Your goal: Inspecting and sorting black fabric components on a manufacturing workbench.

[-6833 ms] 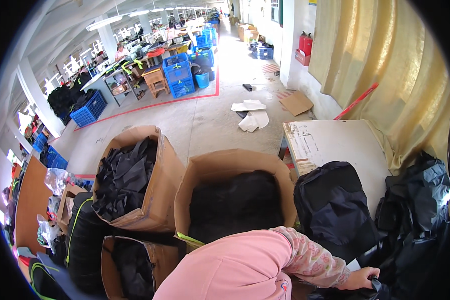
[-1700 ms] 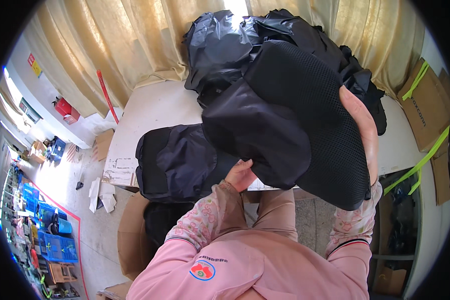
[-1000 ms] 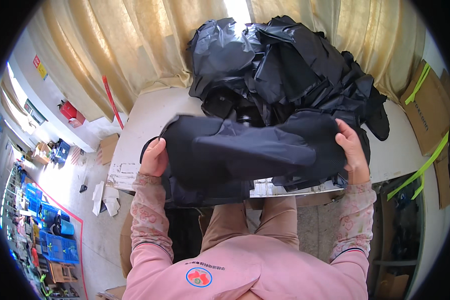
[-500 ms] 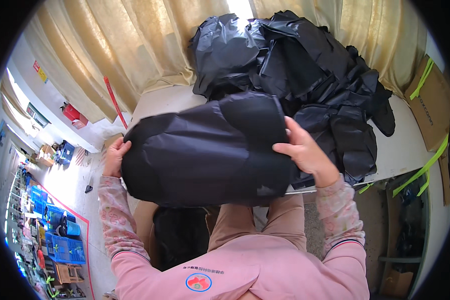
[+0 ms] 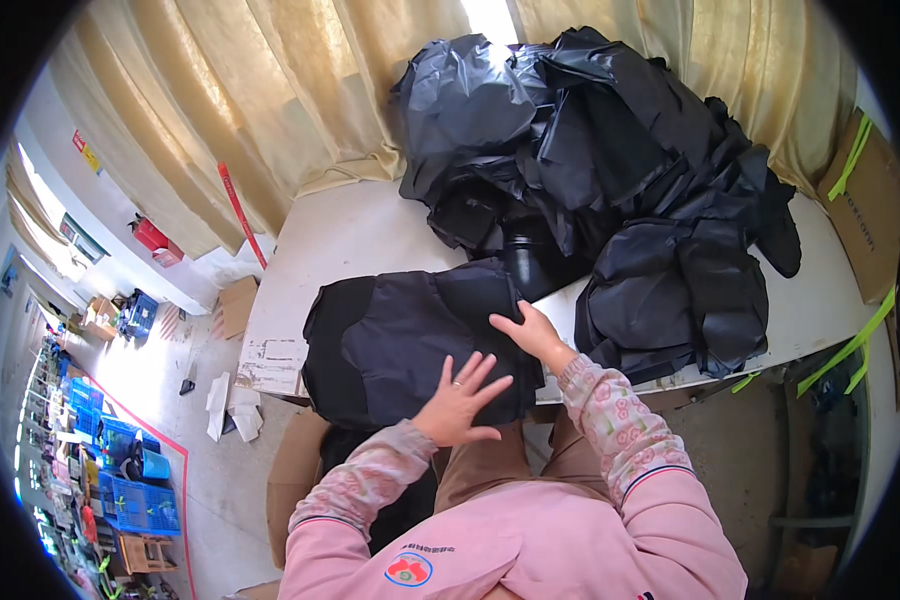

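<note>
Two hands (one ring between them), one white table, one red pole

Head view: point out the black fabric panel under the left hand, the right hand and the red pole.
Black fabric panel (image 5: 400, 325): head view, top face.
Right hand (image 5: 542, 337): head view, its back.
Red pole (image 5: 240, 214): head view, mid-length.

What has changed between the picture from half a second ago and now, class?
The black padded piece, then held raised between both hands, has come down onto the left front of the table. The left hand let go of its left end and moved right, fingers spread; the right hand remains at its right edge. The black heap behind stayed put.
</note>
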Demonstrator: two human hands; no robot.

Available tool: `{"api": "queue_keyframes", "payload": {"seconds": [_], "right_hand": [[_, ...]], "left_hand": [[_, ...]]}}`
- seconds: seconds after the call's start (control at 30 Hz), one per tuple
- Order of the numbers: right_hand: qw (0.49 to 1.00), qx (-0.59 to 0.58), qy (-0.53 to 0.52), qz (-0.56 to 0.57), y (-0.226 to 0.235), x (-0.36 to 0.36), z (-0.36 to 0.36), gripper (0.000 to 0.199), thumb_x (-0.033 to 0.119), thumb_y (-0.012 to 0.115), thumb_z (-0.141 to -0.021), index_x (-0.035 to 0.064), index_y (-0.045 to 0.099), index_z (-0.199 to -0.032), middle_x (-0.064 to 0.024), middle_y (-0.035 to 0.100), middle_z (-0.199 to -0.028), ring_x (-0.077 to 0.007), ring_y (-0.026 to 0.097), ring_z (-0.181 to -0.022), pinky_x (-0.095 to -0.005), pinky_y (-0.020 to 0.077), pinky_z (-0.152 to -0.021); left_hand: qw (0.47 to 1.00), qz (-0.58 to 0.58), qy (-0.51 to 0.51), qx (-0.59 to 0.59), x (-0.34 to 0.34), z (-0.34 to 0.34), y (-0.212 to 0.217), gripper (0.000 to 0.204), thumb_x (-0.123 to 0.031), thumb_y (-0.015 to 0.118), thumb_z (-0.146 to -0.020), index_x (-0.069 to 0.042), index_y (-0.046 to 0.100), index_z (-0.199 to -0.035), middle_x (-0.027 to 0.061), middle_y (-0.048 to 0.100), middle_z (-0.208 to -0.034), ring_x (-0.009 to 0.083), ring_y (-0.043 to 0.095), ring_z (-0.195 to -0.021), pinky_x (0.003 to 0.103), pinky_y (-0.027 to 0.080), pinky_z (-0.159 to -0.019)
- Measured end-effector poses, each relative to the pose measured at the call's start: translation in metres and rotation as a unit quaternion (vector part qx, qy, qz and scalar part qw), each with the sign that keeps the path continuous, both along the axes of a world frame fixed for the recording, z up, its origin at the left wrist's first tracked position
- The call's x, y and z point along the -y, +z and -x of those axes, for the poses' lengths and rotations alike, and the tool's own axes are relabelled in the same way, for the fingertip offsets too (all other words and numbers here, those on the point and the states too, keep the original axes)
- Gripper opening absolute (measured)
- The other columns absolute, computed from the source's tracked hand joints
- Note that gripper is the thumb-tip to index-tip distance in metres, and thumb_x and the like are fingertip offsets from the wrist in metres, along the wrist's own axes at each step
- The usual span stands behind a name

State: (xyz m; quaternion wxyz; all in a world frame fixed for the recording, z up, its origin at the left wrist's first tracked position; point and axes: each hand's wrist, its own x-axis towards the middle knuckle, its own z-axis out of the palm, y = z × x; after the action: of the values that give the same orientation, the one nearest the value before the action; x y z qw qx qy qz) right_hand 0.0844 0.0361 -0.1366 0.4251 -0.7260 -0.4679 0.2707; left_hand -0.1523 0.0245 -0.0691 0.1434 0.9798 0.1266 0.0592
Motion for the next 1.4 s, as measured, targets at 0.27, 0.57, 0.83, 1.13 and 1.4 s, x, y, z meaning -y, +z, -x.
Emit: {"api": "queue_keyframes", "payload": {"seconds": [0.27,0.57,0.83,1.13,1.4], "right_hand": [[0.978,-0.138,-0.085,-0.132,0.01,-0.093,-0.059,0.027,0.023,0.07,-0.082,-0.0012,0.068,-0.069,-0.0078,0.062,-0.059,-0.0173,0.058,-0.053,-0.0341,0.0448,-0.054],[0.996,-0.085,-0.017,0.005,0.087,-0.083,-0.057,0.035,0.038,0.07,-0.085,0.0035,0.066,-0.089,-0.0044,0.064,-0.068,-0.0128,0.06,-0.06,-0.0279,0.0485,-0.056],[0.887,-0.354,-0.125,-0.267,0.088,-0.091,-0.059,0.018,0.019,0.063,-0.09,0.0029,0.066,-0.084,-0.0014,0.061,-0.064,-0.0085,0.055,-0.054,-0.0247,0.043,-0.049],[0.962,-0.127,-0.153,-0.189,0.065,0.09,-0.108,0.017,0.018,0.063,-0.09,0.0015,0.068,-0.091,-0.0032,0.065,-0.071,-0.0091,0.061,-0.062,-0.0246,0.0483,-0.057],[0.966,-0.209,-0.114,-0.101,0.063,0.177,-0.071,0.012,0.014,0.062,-0.093,0.0035,0.066,-0.09,0.0019,0.06,-0.068,-0.003,0.053,-0.06,-0.018,0.0418,-0.052]], "left_hand": [[0.996,-0.02,-0.004,-0.09,-0.007,-0.02,-0.048,0.101,-0.028,0.083,-0.067,-0.028,0.026,-0.151,0.014,0.013,-0.158,0.0362,0.011,-0.146,0.069,0.016,-0.108],[0.996,-0.015,0.026,-0.081,-0.004,-0.002,-0.052,0.101,-0.026,0.082,-0.067,-0.03,0.025,-0.15,0.0131,0.012,-0.159,0.0348,0.011,-0.146,0.068,0.017,-0.109],[0.999,0.009,0.001,-0.054,-0.009,-0.01,-0.06,0.096,-0.027,0.082,-0.067,-0.028,0.031,-0.149,0.0141,0.012,-0.159,0.0361,0.009,-0.147,0.067,0.011,-0.11],[0.929,0.34,0.022,0.141,-0.047,-0.008,-0.032,0.073,-0.031,0.075,-0.078,-0.011,0.043,-0.141,0.016,0.039,-0.144,0.034,0.032,-0.137,0.055,0.021,-0.112],[0.434,0.803,-0.046,0.405,0.001,-0.073,0.05,0.037,-0.007,0.051,-0.09,-0.01,0.052,-0.127,0.0029,0.049,-0.084,0.0164,0.05,-0.082,0.032,0.041,-0.082]]}}
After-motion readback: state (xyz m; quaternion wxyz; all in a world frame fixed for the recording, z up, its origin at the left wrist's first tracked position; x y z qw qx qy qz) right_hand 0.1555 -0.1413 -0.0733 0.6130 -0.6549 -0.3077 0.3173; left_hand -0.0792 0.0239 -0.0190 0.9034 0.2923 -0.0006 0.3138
